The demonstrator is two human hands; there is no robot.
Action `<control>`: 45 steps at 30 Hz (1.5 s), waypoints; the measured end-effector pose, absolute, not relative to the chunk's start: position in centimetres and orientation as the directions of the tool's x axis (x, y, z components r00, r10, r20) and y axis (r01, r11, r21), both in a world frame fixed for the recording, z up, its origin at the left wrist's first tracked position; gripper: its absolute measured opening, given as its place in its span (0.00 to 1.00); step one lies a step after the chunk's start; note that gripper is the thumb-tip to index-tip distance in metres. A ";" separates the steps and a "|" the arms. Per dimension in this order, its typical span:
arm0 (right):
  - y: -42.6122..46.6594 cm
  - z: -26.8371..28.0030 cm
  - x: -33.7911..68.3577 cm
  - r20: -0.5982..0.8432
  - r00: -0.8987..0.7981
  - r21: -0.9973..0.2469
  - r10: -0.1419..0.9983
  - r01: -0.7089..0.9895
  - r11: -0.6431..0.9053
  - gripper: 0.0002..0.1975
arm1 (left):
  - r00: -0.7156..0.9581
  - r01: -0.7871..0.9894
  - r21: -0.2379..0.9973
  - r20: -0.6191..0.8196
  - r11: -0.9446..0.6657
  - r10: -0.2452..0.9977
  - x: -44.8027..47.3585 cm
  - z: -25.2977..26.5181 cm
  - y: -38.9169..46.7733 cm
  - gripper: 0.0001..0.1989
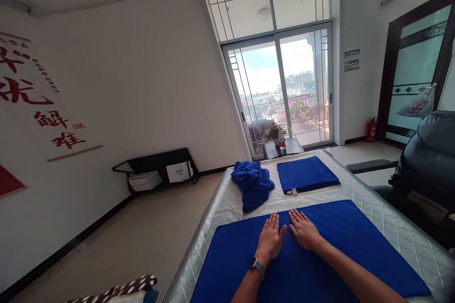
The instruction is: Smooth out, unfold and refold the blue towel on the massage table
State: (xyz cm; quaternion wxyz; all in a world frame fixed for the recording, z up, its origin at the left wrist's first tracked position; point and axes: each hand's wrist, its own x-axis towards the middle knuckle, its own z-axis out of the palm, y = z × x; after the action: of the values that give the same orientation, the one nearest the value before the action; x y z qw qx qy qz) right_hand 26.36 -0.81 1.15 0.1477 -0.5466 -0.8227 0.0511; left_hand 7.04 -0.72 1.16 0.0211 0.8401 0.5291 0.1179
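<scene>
A blue cloth (313,265) lies spread out on a silver quilted table cover (204,227), its near part running out of view. Both my hands rest on it near its far edge. My left hand (270,239), with a watch on the wrist, lies flat with the fingers together and the thumb apart. Beside it, my right hand (304,230) is also flat, palm down, fingers stretched forward. Beyond them sit a crumpled blue cloth (253,183) on the left and a neatly folded blue cloth (307,173) with a small white tag on the right.
A black chair (283,147) with a bottle (281,138) and a potted plant (273,132) stands past the table's far end. To the right is a black armchair (432,161). A low black rack (159,161) with white boxes stands by the left wall.
</scene>
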 end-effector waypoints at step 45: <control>-3.7 8.4 38.8 0.486 -0.056 -0.373 0.872 0.889 0.265 0.23 | 0.081 0.867 0.371 0.553 -0.332 0.830 -7.0 9.1 -3.4 0.20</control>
State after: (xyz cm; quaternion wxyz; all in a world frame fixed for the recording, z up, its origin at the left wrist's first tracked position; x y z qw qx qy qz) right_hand 38.80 -3.71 8.42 0.3235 -0.6061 -0.7265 -0.0134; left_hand -7.00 -3.42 9.07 -0.0267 0.7346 0.5775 0.3551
